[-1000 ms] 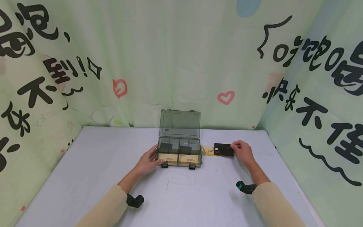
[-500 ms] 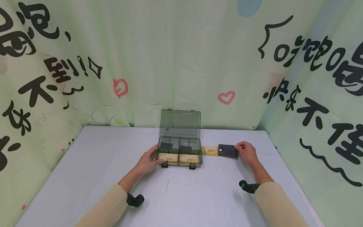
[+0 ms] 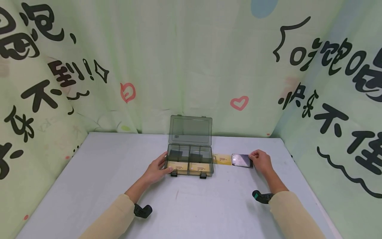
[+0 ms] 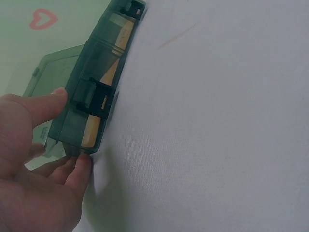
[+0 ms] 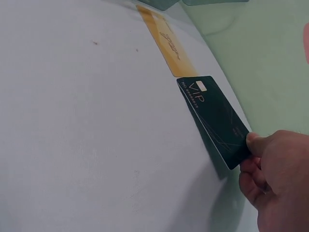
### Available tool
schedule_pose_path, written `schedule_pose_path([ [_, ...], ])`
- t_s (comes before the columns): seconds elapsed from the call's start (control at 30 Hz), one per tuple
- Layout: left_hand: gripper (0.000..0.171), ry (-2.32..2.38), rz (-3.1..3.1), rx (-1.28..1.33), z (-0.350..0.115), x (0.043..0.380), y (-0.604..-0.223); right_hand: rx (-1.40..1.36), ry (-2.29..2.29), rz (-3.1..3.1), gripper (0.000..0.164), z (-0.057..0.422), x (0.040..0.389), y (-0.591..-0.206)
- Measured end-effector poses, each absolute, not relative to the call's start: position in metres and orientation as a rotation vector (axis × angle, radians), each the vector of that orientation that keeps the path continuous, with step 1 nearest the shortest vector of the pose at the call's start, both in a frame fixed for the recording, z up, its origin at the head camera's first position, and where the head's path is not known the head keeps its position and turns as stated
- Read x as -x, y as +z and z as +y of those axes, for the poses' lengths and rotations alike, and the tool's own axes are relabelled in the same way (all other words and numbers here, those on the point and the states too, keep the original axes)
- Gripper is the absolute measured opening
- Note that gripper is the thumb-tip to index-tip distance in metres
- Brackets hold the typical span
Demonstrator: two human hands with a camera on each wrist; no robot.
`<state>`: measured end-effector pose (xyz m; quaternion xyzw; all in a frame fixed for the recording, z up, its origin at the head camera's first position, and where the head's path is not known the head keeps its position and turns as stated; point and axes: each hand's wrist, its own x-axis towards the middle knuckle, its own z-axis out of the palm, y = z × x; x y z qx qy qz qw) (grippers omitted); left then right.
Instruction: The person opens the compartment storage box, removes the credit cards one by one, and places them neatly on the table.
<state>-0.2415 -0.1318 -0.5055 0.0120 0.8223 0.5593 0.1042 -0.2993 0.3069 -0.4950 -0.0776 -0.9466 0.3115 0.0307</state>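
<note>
A see-through grey-green storage box (image 3: 188, 145) stands on the table with its lid (image 3: 190, 131) tipped up behind. My left hand (image 3: 157, 168) grips its left end, thumb over the front rim and fingers at the side, as the left wrist view shows. Yellow cards (image 3: 177, 166) fill both front compartments, and dark cards (image 3: 175, 154) lie in the back ones. Between thumb and fingers, my right hand (image 3: 261, 161) pinches the right end of a black VIP card (image 5: 215, 121), tilted above the table. Left of it, a yellow card (image 3: 223, 159) lies flat beside the box.
The white table (image 3: 203, 205) extends in front of both hands. Pale green curtains (image 3: 191, 66) with black lettering hang behind and on both sides. Two dark latches (image 3: 203, 175) stick out from the box's front.
My right hand has drawn the black card to the right, uncovering more of the yellow card, and the card's tilt has changed so it now shines. The left hand keeps its place on the box.
</note>
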Motion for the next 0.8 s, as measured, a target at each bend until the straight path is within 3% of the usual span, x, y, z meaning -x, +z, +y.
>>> schedule_pose_path([
  [0.8,0.08,1.679,2.406,-0.051,-0.1336,0.2433,-0.5078,0.128,0.769,-2.998,0.016,0.2975,0.3073,-0.4996],
])
